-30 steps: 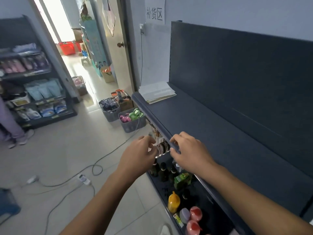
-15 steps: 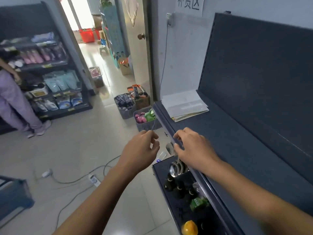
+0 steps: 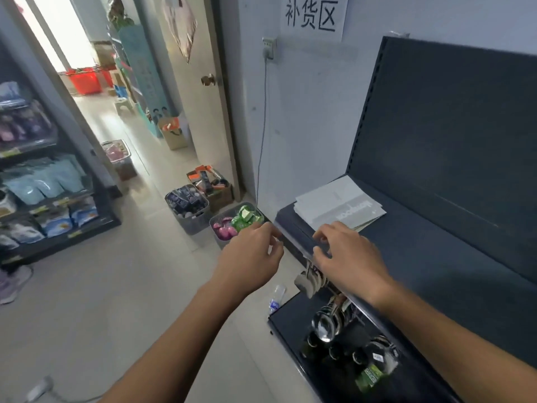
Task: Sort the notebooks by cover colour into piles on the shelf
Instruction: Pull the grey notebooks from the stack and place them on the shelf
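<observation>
A stack of pale grey-white notebooks (image 3: 338, 204) lies at the far left end of the dark shelf (image 3: 421, 257), against the wall. My right hand (image 3: 347, 254) hovers over the shelf's front edge just short of the stack, fingers bent and apart, holding nothing. My left hand (image 3: 251, 257) floats in the air left of the shelf edge, fingers loosely curled, with nothing in it. A narrow gap separates the two hands.
Below the shelf hang metal ladles (image 3: 324, 325) over a lower shelf of bottles (image 3: 372, 376). Grey baskets of goods (image 3: 236, 222) and a box (image 3: 210, 184) stand on the floor by the door. A dark rack of packets (image 3: 43, 184) stands at left.
The view has swung along the shelf toward its left end, so the notebook stack is much nearer. Both hands have travelled along the shelf edge toward the stack, still holding nothing.
</observation>
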